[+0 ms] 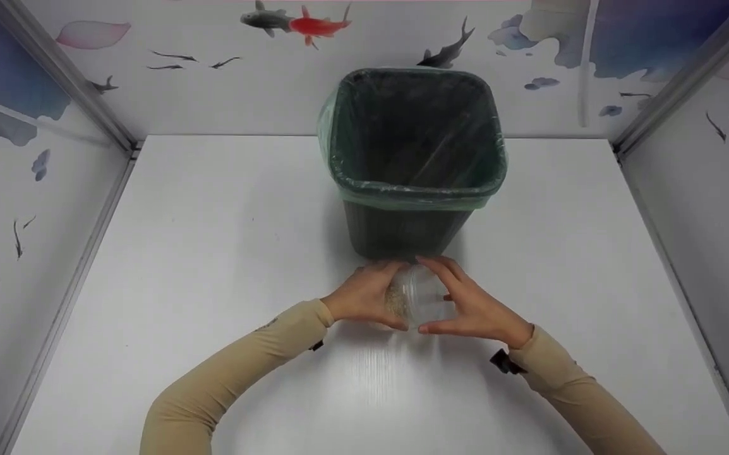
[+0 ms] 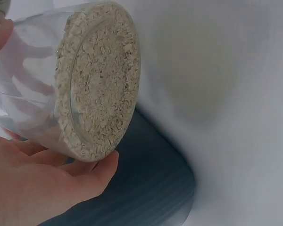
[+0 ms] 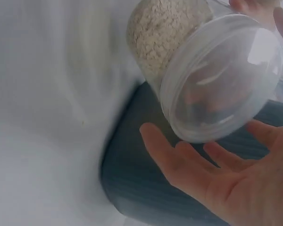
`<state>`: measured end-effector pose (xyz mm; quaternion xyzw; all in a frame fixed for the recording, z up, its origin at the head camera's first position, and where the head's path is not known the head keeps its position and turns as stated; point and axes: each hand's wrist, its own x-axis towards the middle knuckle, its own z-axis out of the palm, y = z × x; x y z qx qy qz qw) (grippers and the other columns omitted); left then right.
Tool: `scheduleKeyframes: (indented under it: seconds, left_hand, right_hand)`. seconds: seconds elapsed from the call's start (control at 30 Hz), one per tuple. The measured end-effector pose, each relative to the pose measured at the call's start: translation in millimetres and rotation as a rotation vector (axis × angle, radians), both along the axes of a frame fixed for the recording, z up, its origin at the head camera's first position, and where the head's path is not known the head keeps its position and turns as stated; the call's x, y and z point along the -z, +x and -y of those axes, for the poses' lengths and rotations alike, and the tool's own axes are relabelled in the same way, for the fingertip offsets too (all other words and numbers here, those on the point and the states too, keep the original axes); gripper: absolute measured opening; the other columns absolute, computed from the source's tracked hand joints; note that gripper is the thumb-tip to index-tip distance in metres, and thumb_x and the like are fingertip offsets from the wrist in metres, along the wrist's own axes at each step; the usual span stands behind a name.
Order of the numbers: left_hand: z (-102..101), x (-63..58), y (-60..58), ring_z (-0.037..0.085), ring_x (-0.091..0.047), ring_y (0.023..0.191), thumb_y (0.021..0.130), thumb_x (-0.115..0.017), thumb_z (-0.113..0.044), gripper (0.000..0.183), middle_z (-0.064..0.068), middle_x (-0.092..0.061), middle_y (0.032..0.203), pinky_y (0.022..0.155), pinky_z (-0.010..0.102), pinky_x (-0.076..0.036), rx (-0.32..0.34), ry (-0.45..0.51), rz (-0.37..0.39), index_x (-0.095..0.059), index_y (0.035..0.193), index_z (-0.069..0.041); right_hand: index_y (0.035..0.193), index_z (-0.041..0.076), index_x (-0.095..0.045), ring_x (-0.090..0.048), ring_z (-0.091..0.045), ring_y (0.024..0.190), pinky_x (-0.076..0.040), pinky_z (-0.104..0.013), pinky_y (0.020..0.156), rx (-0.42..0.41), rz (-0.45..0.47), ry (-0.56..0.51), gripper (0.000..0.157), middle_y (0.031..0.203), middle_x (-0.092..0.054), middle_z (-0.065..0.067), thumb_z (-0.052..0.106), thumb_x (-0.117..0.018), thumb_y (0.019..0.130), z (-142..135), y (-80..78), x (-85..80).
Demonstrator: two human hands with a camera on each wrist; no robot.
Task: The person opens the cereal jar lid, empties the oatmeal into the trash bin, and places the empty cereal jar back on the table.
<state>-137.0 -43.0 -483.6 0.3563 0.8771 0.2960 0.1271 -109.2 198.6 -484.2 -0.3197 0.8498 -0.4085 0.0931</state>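
A clear plastic jar (image 1: 398,300) of oat flakes (image 2: 106,80) is held tipped on its side just in front of the bin. My left hand (image 1: 366,296) grips the jar's body, its fingers and thumb on opposite sides. In the left wrist view the round base faces the camera, with flakes lying against it. The translucent lid (image 3: 226,80) is on the jar's right end. Around that lid my right hand (image 1: 475,309) is spread, fingers loosely bent; in the right wrist view the index finger stands off the jar. Whether the other fingertips touch the lid, I cannot tell.
A dark bin (image 1: 402,230) lined with a green bag (image 1: 494,189) stands directly behind the hands, against the back wall. White tabletop (image 1: 213,253) spreads to both sides. Printed panels (image 1: 181,82) with fish enclose the back, left and right.
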Motion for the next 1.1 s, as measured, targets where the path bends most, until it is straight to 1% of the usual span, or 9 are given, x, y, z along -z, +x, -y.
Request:
scheduleKeyframes:
  seconds: [0.13,0.27,0.4,0.57,0.73,0.83,0.93,1.03,1.1]
  left_hand:
    - [1,-1.0,2.0,0.029,-0.048,0.122,0.065,-0.087,-0.047,0.098,0.013,-0.051,0.134,0.096,0.050,-0.041,0.006,-0.029,-0.033,-0.041,0.140,-0.005]
    - [1,-2.2,1.3,0.027,-0.049,0.121,0.064,-0.087,-0.048,0.099,0.012,-0.051,0.133,0.098,0.045,-0.041,0.026,-0.020,-0.025,-0.042,0.140,-0.003]
    - [0,-2.2,-1.8,0.025,-0.049,0.122,0.064,-0.088,-0.046,0.101,0.012,-0.051,0.135,0.102,0.037,-0.039,0.070,-0.004,0.037,-0.040,0.141,-0.002]
    - [1,1.3,-6.3,0.020,-0.047,0.125,0.064,-0.088,-0.046,0.102,0.008,-0.050,0.138,0.103,0.032,-0.037,0.121,-0.018,0.099,-0.039,0.144,-0.007]
    - [2,3.9,-11.7,0.018,-0.048,0.123,0.062,-0.090,-0.042,0.100,0.007,-0.051,0.136,0.103,0.030,-0.038,0.156,0.022,0.153,-0.041,0.143,-0.008]
    - [4,5.0,-14.8,0.015,-0.050,0.119,0.061,-0.091,-0.040,0.095,0.002,-0.054,0.132,0.100,0.030,-0.040,0.196,0.063,0.222,-0.045,0.139,-0.011]
    - [7,7.1,-14.9,0.009,-0.052,0.113,0.061,-0.091,-0.039,0.090,-0.005,-0.056,0.126,0.096,0.028,-0.043,0.251,0.075,0.280,-0.048,0.136,-0.013]
    - [10,9.8,-12.9,0.006,-0.053,0.109,0.062,-0.091,-0.039,0.090,-0.007,-0.056,0.123,0.093,0.026,-0.044,0.289,0.076,0.303,-0.047,0.136,-0.013]
    - [11,10.6,-11.5,0.007,-0.054,0.108,0.063,-0.090,-0.039,0.089,-0.006,-0.056,0.122,0.091,0.025,-0.044,0.283,0.073,0.301,-0.047,0.135,-0.012]
  right_hand:
    - [0.153,0.026,-0.024,-0.040,-0.034,0.126,-0.054,-0.045,0.079,-0.002,0.023,-0.027,0.095,0.146,-0.030,-0.003,0.045,-0.079,0.078,4,1.8,5.2]
    - [0.150,0.026,-0.030,-0.044,-0.033,0.123,-0.055,-0.043,0.077,0.002,0.001,-0.045,0.090,0.143,-0.033,0.000,0.042,-0.080,0.077,4,3.6,6.4]
    - [0.150,0.023,-0.033,-0.044,-0.031,0.122,-0.055,-0.044,0.075,-0.010,-0.042,-0.064,0.089,0.143,-0.034,0.001,0.039,-0.081,0.076,6,5.6,6.6]
    - [0.149,0.019,-0.034,-0.042,-0.025,0.125,-0.055,-0.045,0.076,-0.047,-0.087,-0.057,0.089,0.145,-0.033,-0.002,0.039,-0.080,0.076,9,8.1,6.3]
    - [0.150,0.015,-0.031,-0.045,-0.026,0.122,-0.055,-0.042,0.076,-0.065,-0.156,-0.011,0.092,0.143,-0.034,-0.008,0.036,-0.081,0.076,10,9.5,5.1]
    - [0.149,0.012,-0.032,-0.041,-0.026,0.126,-0.051,-0.040,0.087,-0.116,-0.235,0.024,0.094,0.144,-0.033,-0.011,0.033,-0.083,0.074,10,10.6,3.0]
    - [0.148,0.012,-0.033,-0.035,-0.026,0.132,-0.045,-0.038,0.097,-0.198,-0.310,0.066,0.096,0.146,-0.029,-0.013,0.030,-0.086,0.071,11,13.9,1.2]
    - [0.149,0.014,-0.032,-0.030,-0.027,0.135,-0.044,-0.037,0.098,-0.262,-0.323,0.086,0.097,0.149,-0.024,-0.015,0.028,-0.087,0.070,12,16.4,1.4]
    - [0.149,0.016,-0.031,-0.028,-0.028,0.136,-0.044,-0.038,0.098,-0.271,-0.304,0.089,0.097,0.150,-0.022,-0.015,0.027,-0.087,0.071,11,16.3,3.0]
